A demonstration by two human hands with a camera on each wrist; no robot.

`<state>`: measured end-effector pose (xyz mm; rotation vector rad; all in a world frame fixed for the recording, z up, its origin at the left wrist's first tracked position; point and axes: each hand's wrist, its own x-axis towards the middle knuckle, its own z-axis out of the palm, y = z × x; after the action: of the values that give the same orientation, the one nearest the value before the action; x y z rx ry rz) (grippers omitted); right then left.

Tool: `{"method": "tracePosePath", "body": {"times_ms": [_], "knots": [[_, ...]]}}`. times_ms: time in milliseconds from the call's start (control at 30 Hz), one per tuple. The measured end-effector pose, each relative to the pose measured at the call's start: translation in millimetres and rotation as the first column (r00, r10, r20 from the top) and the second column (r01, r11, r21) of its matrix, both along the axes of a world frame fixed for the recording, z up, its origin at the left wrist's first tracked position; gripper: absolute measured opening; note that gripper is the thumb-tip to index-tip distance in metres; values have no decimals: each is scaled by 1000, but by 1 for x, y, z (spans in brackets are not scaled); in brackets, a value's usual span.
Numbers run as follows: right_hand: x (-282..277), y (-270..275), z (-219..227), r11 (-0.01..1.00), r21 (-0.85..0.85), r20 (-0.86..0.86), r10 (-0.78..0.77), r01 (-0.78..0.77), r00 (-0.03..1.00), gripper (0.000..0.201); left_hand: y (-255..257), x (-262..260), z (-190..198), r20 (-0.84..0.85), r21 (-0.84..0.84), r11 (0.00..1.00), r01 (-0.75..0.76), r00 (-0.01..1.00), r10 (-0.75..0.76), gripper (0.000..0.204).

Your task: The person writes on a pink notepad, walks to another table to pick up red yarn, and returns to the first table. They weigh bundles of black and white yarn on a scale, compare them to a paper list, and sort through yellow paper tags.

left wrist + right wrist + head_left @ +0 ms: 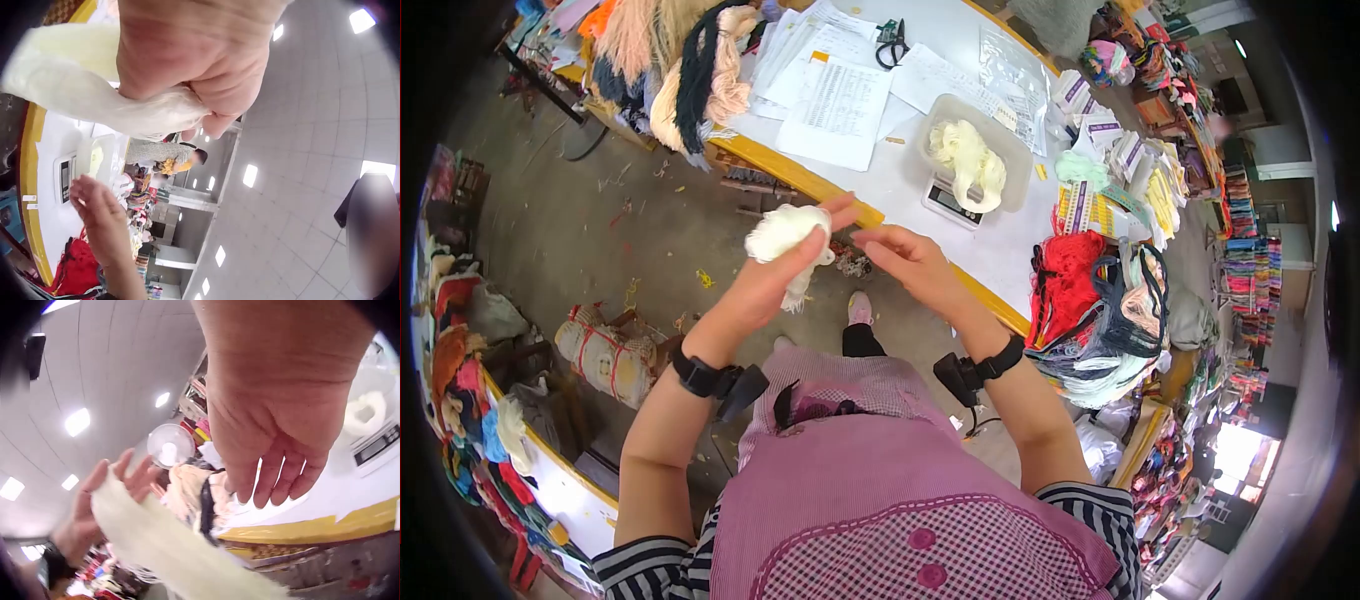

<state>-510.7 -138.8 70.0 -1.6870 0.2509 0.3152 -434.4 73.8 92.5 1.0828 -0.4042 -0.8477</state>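
A skein of off-white yarn [785, 230] hangs in my left hand [762, 288], its loose end trailing below the palm. In the left wrist view the fingers of the left hand [194, 62] curl round the bunched skein [69, 81]. The right wrist view shows the strands [162, 544] draped down from between thumb and fingers. My right hand [915, 268] is held apart from the yarn, just right of it, by the table edge. Its fingers [269, 481] are loosely extended, with the palm bare.
On the white table [910, 215] a clear plastic tub [1012, 140] with cream yarn [970, 165] stands on a small scale [945, 205]. Papers [835, 110] and black scissors [890, 48] lie farther back. Red yarn [1065, 280] is heaped at right, peach skeins [725, 70] at left.
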Motion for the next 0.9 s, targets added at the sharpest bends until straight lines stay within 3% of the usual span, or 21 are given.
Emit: {"method": "tracePosePath", "body": {"times_ms": [67,133,167,233,300,333,467,633,733,767,833,867,900], "knots": [[0,10,6,996,83,57,-29,24,998,29,2,-5,-2,43,-43,999,1,999,1,55],[-1,6,2,993,-15,125,117,-116,985,31,4,-5,-2,90,-93,996,10,996,-2,55],[-2,-3,-9,993,-23,128,119,-117,985,31,7,-3,-1,137,-74,997,-6,990,16,55],[-9,-41,-53,931,-366,72,24,4,997,35,10,2,2,186,-64,998,-29,982,41,56],[-13,-89,-95,854,-492,22,-180,168,983,38,11,3,5,-232,-200,978,-60,973,12,59],[-11,-107,-107,807,-538,52,-256,244,965,38,6,5,2,-295,-200,971,-131,953,68,59],[4,-156,-146,644,-624,164,-445,442,880,38,-8,19,-15,-334,-251,958,-138,941,48,60],[31,-179,-175,587,-662,269,-396,467,878,37,-44,35,-55,-373,-45,995,-92,925,69,31],[41,-186,-175,825,-411,-117,-470,388,875,33,-80,41,-68,-389,49,990,-134,910,143,25],[41,-188,-175,827,-405,-124,-472,390,873,33,-90,44,-74,-400,75,987,-141,903,159,24],[41,-181,-147,911,-26,-228,-407,412,885,35,-112,52,-93,-403,123,985,-122,901,162,27],[43,-178,-132,911,-20,-233,-405,412,884,35,-123,54,-106,-367,134,984,-116,917,158,30],[43,-174,-116,911,106,-277,-357,398,892,34,-135,55,-117,-333,146,983,-109,931,152,33]]}}
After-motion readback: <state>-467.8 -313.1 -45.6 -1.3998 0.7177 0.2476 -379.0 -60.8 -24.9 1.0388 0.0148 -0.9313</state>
